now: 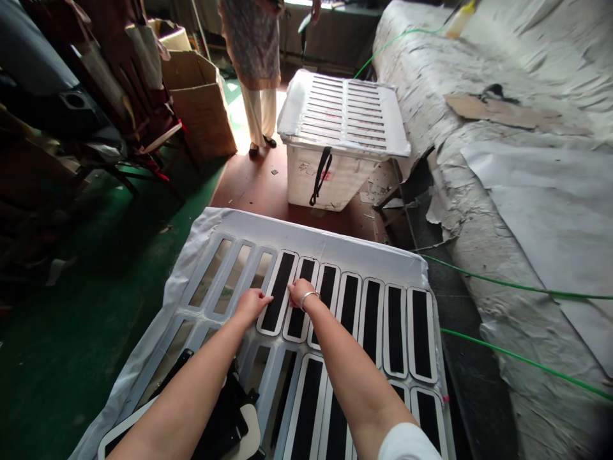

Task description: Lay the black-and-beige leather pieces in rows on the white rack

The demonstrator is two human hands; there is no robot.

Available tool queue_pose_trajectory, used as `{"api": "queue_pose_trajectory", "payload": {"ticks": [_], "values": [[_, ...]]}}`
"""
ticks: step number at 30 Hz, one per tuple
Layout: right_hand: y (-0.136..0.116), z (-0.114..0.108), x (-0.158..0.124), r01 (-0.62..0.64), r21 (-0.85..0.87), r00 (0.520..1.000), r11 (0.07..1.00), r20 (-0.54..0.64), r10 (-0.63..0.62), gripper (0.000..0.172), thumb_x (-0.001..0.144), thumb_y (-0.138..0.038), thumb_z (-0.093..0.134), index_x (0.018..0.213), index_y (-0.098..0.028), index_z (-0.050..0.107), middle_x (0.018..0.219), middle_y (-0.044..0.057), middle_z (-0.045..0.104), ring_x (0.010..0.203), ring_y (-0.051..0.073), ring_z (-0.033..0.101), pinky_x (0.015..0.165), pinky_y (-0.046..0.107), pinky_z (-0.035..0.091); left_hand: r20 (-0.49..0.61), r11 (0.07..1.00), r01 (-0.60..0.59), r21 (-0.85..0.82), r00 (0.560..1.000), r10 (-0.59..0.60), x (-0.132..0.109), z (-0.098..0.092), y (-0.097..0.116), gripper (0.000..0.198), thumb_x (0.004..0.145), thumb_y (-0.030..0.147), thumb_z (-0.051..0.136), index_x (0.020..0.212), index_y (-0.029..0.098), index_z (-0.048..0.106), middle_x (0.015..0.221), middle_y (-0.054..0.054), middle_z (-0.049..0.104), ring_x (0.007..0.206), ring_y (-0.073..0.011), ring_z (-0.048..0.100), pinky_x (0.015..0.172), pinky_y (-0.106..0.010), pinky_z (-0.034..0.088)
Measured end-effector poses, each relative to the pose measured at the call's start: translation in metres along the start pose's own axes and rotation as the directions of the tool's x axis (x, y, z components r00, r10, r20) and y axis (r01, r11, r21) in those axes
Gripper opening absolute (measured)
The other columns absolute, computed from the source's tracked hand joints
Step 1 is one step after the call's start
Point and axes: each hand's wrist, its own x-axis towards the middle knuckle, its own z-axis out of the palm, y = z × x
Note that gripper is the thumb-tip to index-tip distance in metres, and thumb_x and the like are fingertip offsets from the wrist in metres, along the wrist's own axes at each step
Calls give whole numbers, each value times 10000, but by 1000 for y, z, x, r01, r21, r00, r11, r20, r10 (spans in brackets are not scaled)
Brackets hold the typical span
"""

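Observation:
A white slotted frame (306,233) lies in front of me, with several black strips in white rounded borders set side by side on it. My left hand (252,305) is closed, finger and thumb pressed together at the left edge of one bordered strip (280,291). At that strip's right edge is my right hand (301,292), also closed, with a bracelet at the wrist. Three slots at the upper left show no strip. Under my left forearm lies a pile of black and white pieces (225,415).
Beyond the frame stands a white bin (323,176) with a slotted panel (345,112) on top. A person (253,51) stands behind it at the left, near a cardboard box (201,105). A cloth-covered table (502,211) with green cords runs along the right.

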Motion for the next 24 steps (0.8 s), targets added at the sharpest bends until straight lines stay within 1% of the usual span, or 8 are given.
{"api": "queue_pose_trajectory", "payload": {"ticks": [3,7,9,12,16,19,21,24], "values": [[1,2,2,-5,45,1000,999,27,4,292,882,-374,443,785,-140,590,698,82,663,487,137,614,485,225,482,25,999,17,47,1000,-18,0,-6,2,298,676,433,630,548,170,576,464,-1,530,505,-142,517,486,-235,306],[8,-5,2,-16,87,999,996,50,12,265,890,-335,431,768,-146,571,706,65,666,505,125,620,459,200,470,40,996,40,78,998,-43,0,2,11,289,679,421,629,538,173,584,466,-16,555,533,-160,558,495,-239,335],[9,-7,2,-17,85,999,996,49,12,263,892,-323,423,758,-148,566,714,60,667,509,124,623,458,196,467,47,996,44,75,998,-47,0,5,11,291,687,427,621,550,171,591,484,-20,574,539,-161,569,493,-238,346],[6,-5,4,-8,58,999,998,43,6,280,888,-333,430,732,-148,571,704,57,666,525,122,629,487,192,470,51,997,49,58,997,-52,0,2,6,295,701,440,606,584,169,605,492,-18,582,532,-157,573,490,-235,357],[-2,-1,5,-20,6,999,1000,48,20,303,877,-357,458,718,-138,593,657,59,659,540,127,632,524,194,473,64,997,67,40,996,-70,2,-5,-2,295,684,439,627,581,163,604,443,-16,548,519,-166,574,498,-242,375],[-7,-3,2,-36,-39,997,999,60,39,347,867,-340,471,626,-125,600,583,78,641,515,147,623,536,224,480,94,996,93,4,991,-92,4,-2,-5,297,684,435,634,585,157,598,427,-7,530,479,-156,562,483,-238,385],[-9,-6,0,-36,-63,997,997,61,40,380,867,-323,461,574,-124,597,548,90,629,497,158,617,541,244,483,124,993,116,-35,986,-111,5,2,-7,305,713,436,609,604,152,592,422,4,519,430,-139,540,452,-230,386],[-9,-11,-2,-13,-87,1000,996,22,15,388,882,-324,423,603,-131,612,558,89,631,502,159,616,553,253,485,153,987,138,-87,980,-124,8,6,-9,299,737,420,590,619,145,581,416,15,503,383,-122,510,416,-221,381]]}}
